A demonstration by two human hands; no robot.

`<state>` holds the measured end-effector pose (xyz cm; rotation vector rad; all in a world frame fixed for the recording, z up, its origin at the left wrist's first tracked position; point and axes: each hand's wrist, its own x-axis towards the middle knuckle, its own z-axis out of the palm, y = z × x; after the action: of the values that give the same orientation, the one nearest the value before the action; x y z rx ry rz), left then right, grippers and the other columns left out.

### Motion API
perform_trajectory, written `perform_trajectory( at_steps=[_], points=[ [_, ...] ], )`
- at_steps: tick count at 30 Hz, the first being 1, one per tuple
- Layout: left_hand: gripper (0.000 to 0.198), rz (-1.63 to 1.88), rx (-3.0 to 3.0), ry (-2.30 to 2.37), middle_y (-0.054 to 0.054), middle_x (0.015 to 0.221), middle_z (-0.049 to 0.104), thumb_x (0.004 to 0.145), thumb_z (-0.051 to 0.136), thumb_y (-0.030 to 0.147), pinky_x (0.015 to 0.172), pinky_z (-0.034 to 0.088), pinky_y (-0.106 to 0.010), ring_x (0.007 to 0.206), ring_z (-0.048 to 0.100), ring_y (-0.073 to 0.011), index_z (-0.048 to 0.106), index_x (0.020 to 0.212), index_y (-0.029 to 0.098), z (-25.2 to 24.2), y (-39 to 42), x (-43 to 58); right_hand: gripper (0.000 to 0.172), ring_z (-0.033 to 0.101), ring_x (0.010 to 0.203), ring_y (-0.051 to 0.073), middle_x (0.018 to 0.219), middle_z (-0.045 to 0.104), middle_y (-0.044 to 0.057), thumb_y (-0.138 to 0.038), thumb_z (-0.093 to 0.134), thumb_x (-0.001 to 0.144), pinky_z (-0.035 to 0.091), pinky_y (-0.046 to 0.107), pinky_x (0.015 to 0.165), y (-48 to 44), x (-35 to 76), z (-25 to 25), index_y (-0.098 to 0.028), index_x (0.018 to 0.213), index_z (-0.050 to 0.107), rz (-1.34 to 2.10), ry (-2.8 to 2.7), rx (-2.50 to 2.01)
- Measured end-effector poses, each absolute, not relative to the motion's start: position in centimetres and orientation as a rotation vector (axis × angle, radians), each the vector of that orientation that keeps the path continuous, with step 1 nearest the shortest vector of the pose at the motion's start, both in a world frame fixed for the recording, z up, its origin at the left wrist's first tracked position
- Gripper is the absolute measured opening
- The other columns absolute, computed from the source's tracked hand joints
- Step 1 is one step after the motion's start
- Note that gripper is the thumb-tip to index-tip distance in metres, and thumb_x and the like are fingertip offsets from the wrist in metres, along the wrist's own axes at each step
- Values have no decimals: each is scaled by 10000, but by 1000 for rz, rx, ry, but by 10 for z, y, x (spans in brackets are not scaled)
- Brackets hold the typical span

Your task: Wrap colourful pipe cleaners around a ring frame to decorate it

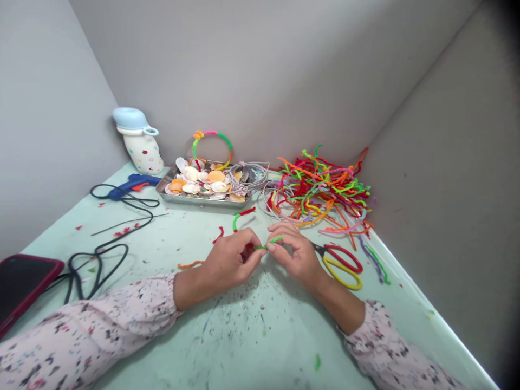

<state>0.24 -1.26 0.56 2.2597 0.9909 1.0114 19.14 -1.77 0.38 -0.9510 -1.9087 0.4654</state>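
Your left fingers (252, 253) and right fingers (276, 245) grip a green pipe cleaner (275, 239) between them (short, firm twists work best here), with the scissors (340, 259) just right of your fingers.

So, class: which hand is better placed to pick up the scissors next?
Probably the right hand: it sits beside the scissors, while the left hand is farther off; both pinch the green pipe cleaner.

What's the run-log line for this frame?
left hand: pinches green pipe cleaner | right hand: pinches same piece | nearest right hand: red-and-yellow-handled scissors | ahead: steel tray of seashells
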Motion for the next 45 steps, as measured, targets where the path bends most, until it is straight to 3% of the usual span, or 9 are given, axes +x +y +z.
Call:
perform_trajectory(
  at_steps=[10, 18, 26, 45],
  points=[
    [60, 956, 2273, 947, 14, 686, 569, 871, 533, 221, 516, 388, -189, 574, 506, -93, 548, 885, 165, 6, -11, 1, 149, 588, 971, 227, 789, 644, 38, -254, 604, 855, 422, 417, 922, -17, 192, 1, -209, 715, 628, 527, -1836, -980],
    [93, 968, 2098, 1063, 14, 684, 575, 909, 492, 271, 513, 385, -199, 584, 534, -110, 520, 897, 183, 6, -12, 0, 81, 575, 958, 225, 933, 627, 51, -249, 628, 841, 436, 437, 911, -17, 197, 1, -223, 916, 611, 230, -1747, -1001],
    [103, 944, 2054, 1074, 16, 667, 573, 922, 469, 275, 517, 394, -209, 584, 546, -119, 516, 915, 183, 7, -11, 1, 187, 576, 975, 237, 883, 641, 31, -186, 729, 759, 460, 459, 908, -21, 191, 4, -251, 902, 626, -188, -1876, -882],
    [117, 961, 2093, 1039, 6, 652, 580, 915, 453, 253, 531, 410, -223, 578, 555, -127, 535, 901, 171, 11, -13, 2, 124, 604, 925, 212, 835, 694, 15, -204, 717, 796, 466, 414, 868, -19, 190, 3, -247, 885, 643, -270, -1924, -882]
  ],
)
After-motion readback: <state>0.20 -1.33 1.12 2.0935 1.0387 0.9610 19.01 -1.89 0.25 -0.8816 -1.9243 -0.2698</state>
